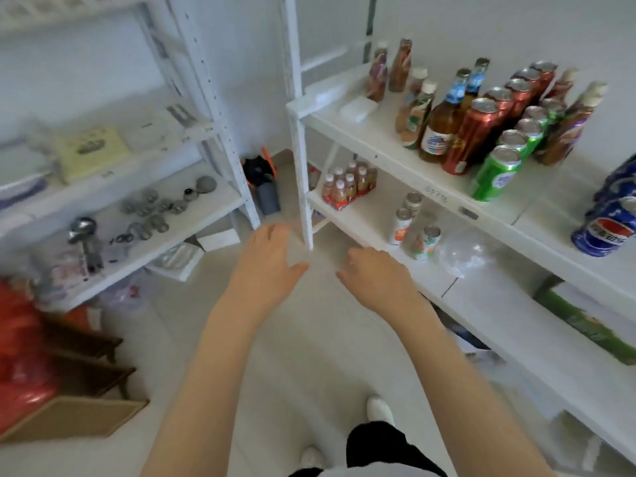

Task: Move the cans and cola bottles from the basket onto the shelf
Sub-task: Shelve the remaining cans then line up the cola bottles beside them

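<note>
My left hand (267, 266) and my right hand (373, 274) hang side by side over the floor, in front of the white shelf's corner post (303, 187). Both hold nothing; the left hand's fingers are spread, the right hand's fingers curl loosely. On the top board of the white shelf (378, 139) stand rows of red cans (471, 136), green cans (497, 173), brown bottles (438, 129) and, at the far right, blue Pepsi cans (605, 228). No basket is in view.
The lower board holds a red pack of small bottles (347, 187), a few cans (421, 242) and crumpled clear plastic (471, 253). A second white rack (144, 215) with metal parts stands at left. A red bag (20, 356) and cardboard box (79, 418) sit at lower left.
</note>
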